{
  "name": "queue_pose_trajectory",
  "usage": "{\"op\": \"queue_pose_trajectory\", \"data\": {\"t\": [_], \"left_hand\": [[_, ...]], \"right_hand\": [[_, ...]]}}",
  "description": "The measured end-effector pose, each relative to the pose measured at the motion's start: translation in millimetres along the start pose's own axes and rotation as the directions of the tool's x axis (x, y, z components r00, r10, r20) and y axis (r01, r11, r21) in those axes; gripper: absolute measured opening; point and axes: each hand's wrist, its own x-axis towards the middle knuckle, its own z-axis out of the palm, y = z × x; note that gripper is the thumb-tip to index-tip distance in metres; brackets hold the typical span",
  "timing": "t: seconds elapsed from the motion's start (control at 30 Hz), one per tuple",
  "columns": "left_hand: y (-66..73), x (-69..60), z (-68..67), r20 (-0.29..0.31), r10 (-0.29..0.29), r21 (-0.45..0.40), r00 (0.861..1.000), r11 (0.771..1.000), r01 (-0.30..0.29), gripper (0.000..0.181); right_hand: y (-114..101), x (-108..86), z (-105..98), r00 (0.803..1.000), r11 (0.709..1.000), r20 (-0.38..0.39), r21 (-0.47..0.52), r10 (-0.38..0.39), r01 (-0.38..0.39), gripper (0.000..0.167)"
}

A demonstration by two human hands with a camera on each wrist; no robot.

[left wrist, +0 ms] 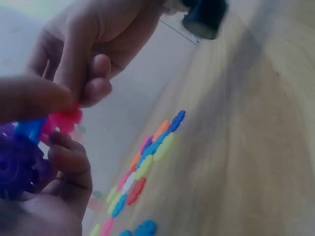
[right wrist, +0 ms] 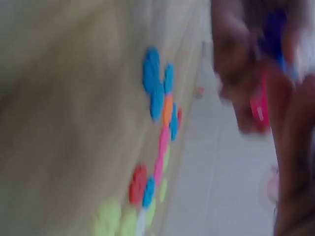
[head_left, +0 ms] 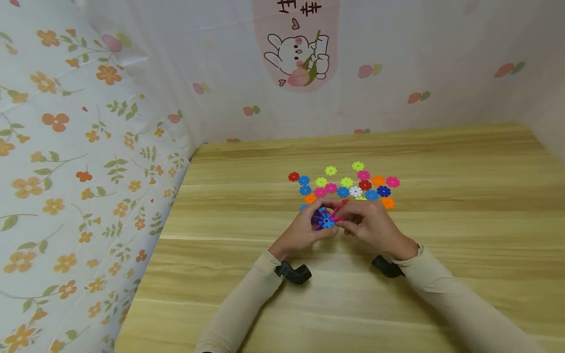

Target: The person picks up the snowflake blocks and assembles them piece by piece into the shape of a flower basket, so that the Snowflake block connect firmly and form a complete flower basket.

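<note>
My left hand (head_left: pixel 303 231) grips a small cluster of interlocking snowflake discs, with purple discs (left wrist: pixel 19 164) in the palm and a blue disc (head_left: pixel 326 221) facing up. Across from it, my right hand (head_left: pixel 377 225) pinches a pink snowflake disc (left wrist: pixel 66 120) between thumb and fingers. That pink piece touches the blue one at the cluster's right side; how deeply their slots are joined cannot be seen. Fingers hide part of the cluster in both wrist views, and the right wrist view is blurred.
Several loose snowflake discs lie flat just beyond the hands, among them a white disc (head_left: pixel 355 191), a dark blue disc (head_left: pixel 384 191) and an orange disc (head_left: pixel 388 203). The wooden table (head_left: pixel 238 196) meets a patterned curtain (head_left: pixel 212 63) at its back edge.
</note>
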Motion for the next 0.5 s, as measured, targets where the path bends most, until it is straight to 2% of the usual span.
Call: {"op": "queue_pose_trajectory", "data": {"t": [0.07,0.13,0.17,0.23,0.3,0.4,0.43,0.5], "left_hand": [[-2.8,-2.4,-2.2,-0.011,-0.01,-0.015,1.0,1.0,0.01,0.051],[-4.7,-4.7,-4.3,-0.017,-0.021,-0.045,1.0,0.999,0.02,0.053],[-5.3,-5.9,-5.1,-0.016,-0.028,-0.059,0.999,0.998,0.027,0.054],[-5.9,-7.7,-7.2,-0.016,-0.039,-0.097,0.999,0.995,0.037,0.057],[-5.5,-9.0,-9.1,-0.013,-0.046,-0.155,0.999,0.987,0.044,0.06],[-4.7,-9.1,-10.9,0.009,-0.044,-0.238,0.999,0.97,0.045,0.068],[-4.3,-9.0,-11.2,0.02,-0.041,-0.264,0.999,0.963,0.045,0.071],[-3.3,-8.7,-11.4,0.035,-0.04,-0.279,0.999,0.959,0.048,0.074]], "right_hand": [[6,4.5,-12,0.991,0.995,0.107,0.033,0.087,-0.091,0.019],[16,7.9,-30,0.968,0.982,0.169,0.014,0.184,-0.189,0.016],[23,8.5,-40,0.957,0.972,0.173,-0.023,0.235,-0.235,0.014],[39,8.6,-62,0.935,0.939,0.129,-0.146,0.332,-0.313,0.009],[57,7.7,-81,0.911,0.883,0.066,-0.285,0.406,-0.373,0.011],[79,7.4,-99,0.881,0.787,0.032,-0.467,0.471,-0.404,0.026],[85,7.6,-101,0.876,0.77,0.048,-0.503,0.479,-0.394,0.03],[94,8.1,-102,0.88,0.754,0.082,-0.556,0.469,-0.35,0.034]]}}
